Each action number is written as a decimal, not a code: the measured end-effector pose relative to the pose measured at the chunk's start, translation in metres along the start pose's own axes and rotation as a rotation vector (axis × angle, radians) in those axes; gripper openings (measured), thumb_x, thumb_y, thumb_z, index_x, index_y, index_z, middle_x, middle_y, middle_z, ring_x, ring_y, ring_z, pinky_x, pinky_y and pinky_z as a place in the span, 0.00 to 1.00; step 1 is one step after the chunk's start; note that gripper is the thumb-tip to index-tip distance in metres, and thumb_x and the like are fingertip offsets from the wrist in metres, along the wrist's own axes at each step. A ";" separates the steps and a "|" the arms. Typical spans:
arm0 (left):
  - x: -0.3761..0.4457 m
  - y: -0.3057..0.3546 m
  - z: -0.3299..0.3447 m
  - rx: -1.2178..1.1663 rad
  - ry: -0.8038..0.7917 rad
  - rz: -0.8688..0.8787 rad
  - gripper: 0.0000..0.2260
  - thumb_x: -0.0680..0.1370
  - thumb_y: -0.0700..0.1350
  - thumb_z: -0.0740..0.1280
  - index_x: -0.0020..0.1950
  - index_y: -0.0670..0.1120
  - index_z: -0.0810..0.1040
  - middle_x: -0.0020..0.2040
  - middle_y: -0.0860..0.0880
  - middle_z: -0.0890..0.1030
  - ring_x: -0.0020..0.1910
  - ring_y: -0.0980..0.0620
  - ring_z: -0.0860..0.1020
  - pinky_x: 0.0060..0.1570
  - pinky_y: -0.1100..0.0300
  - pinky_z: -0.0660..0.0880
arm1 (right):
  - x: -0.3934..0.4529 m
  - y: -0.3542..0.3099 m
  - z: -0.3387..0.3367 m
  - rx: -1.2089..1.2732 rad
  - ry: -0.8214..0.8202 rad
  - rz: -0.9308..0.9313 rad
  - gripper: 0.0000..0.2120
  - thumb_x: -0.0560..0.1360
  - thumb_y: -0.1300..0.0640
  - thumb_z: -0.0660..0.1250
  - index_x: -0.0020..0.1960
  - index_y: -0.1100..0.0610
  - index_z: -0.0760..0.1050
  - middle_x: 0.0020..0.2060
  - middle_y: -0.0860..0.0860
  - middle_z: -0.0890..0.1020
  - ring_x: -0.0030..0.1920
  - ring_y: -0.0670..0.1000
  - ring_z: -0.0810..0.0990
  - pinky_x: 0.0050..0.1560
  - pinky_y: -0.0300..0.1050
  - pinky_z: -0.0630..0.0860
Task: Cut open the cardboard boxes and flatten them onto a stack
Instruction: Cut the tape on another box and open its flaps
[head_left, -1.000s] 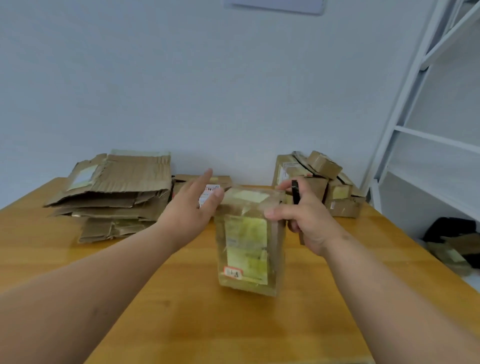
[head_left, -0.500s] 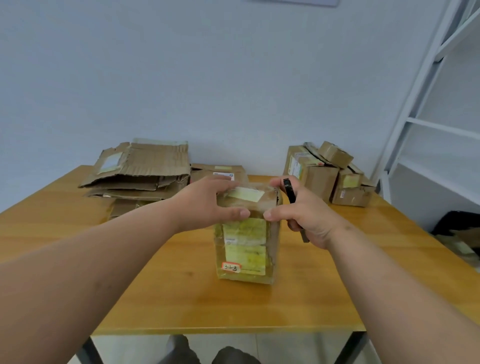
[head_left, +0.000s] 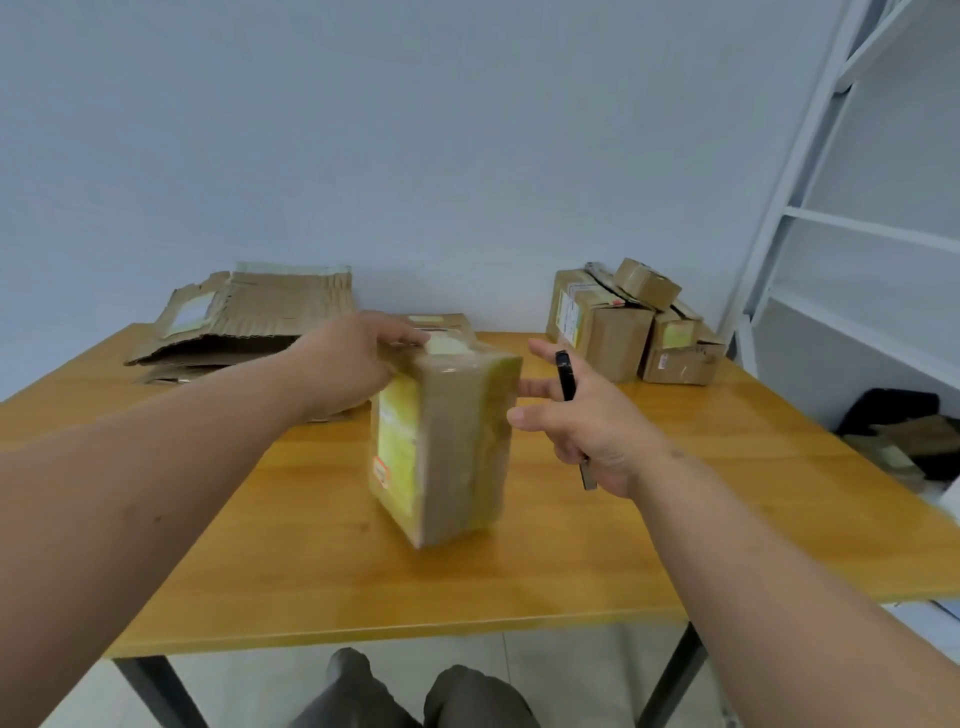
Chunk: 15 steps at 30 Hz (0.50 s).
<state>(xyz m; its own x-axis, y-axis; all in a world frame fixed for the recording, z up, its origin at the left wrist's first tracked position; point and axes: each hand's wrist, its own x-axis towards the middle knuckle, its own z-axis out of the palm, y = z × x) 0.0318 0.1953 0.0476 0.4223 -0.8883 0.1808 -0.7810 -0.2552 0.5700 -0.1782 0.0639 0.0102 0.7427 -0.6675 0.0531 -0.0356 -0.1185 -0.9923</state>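
A taped brown cardboard box (head_left: 447, 447) with a yellow label stands upright in the middle of the wooden table (head_left: 649, 561), one corner turned toward me. My left hand (head_left: 348, 371) grips its top left edge. My right hand (head_left: 582, 423) is just right of the box, its thumb and forefinger stretched toward the box's side. The lower fingers of that hand hold a black box cutter (head_left: 569, 395). A stack of flattened cardboard (head_left: 249, 327) lies at the back left of the table.
Several sealed boxes (head_left: 628, 325) are piled at the back right corner. Another flat box (head_left: 441, 322) lies behind the standing one. A white shelf frame (head_left: 831, 218) rises to the right. Dark bags (head_left: 898, 421) lie on the floor beside the table. My knees show below the table's front edge.
The box has been turned so a corner faces me instead of the labelled face. My right thumb has come off the box top. The camera has tilted down.
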 end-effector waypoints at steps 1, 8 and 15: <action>0.000 0.001 -0.002 0.088 0.004 0.017 0.22 0.78 0.36 0.65 0.65 0.60 0.77 0.72 0.61 0.69 0.65 0.54 0.74 0.60 0.62 0.71 | 0.002 0.002 0.006 -0.044 0.002 -0.008 0.34 0.72 0.65 0.74 0.71 0.45 0.65 0.45 0.47 0.81 0.27 0.46 0.66 0.28 0.41 0.60; -0.007 0.010 -0.017 0.119 -0.236 0.031 0.16 0.83 0.51 0.59 0.70 0.53 0.74 0.75 0.57 0.65 0.71 0.56 0.64 0.65 0.63 0.57 | 0.004 0.018 0.023 -0.118 0.142 -0.002 0.16 0.72 0.50 0.75 0.58 0.48 0.76 0.45 0.47 0.78 0.35 0.42 0.72 0.34 0.37 0.64; -0.006 0.010 -0.005 0.145 -0.131 0.065 0.29 0.73 0.63 0.68 0.70 0.50 0.74 0.74 0.57 0.66 0.64 0.56 0.67 0.59 0.60 0.62 | -0.003 0.030 0.032 -0.115 0.254 0.022 0.19 0.72 0.45 0.69 0.59 0.46 0.68 0.45 0.52 0.73 0.40 0.50 0.70 0.37 0.43 0.65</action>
<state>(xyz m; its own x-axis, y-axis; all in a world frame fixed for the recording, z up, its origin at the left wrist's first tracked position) 0.0241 0.2003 0.0564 0.3129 -0.9443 0.1021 -0.8667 -0.2398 0.4374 -0.1601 0.0853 -0.0229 0.5503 -0.8318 0.0728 -0.1356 -0.1750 -0.9752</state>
